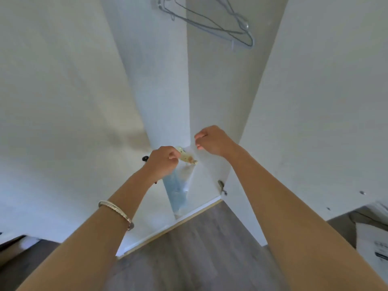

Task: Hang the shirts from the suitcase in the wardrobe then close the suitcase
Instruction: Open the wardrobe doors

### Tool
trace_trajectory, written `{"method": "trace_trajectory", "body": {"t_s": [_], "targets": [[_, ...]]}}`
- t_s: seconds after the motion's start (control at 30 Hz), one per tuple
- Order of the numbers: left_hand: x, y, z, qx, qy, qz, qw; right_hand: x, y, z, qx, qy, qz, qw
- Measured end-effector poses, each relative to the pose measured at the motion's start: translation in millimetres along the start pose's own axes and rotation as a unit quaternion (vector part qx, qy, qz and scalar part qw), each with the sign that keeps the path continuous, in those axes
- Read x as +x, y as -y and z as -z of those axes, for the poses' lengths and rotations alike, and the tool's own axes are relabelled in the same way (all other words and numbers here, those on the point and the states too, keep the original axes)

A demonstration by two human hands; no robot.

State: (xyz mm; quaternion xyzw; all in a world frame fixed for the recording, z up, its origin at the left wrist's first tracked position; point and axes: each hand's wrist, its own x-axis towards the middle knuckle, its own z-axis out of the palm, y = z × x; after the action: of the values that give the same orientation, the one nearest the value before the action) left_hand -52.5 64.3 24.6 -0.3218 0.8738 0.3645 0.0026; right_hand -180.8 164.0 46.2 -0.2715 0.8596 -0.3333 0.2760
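The white wardrobe (210, 91) stands open in front of me. My left hand (163, 162) grips the top of a pale blue and white shirt (177, 192), which hangs down to the wardrobe floor. A small cream patterned part (186, 157) shows beside its fingers. My right hand (212, 141) is a little higher and to the right, with its fingers curled and nothing visible in them. Several empty wire hangers (222, 24) hang at the top of the wardrobe. The suitcase is out of view.
The two white wardrobe doors (315, 101) stand open on either side of me; the left one carries a black knob (144, 158). Grey wood floor (199, 248) lies below. A white box (373, 238) sits at the lower right.
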Motion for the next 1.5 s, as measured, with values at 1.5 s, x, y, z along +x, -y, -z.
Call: {"method": "trace_trajectory", "body": {"t_s": [1.5], "targets": [[-216,98,-70,-0.165,-0.086,0.287,0.94,-121,87,-81,-0.183,0.418,0.275,0.846]]}}
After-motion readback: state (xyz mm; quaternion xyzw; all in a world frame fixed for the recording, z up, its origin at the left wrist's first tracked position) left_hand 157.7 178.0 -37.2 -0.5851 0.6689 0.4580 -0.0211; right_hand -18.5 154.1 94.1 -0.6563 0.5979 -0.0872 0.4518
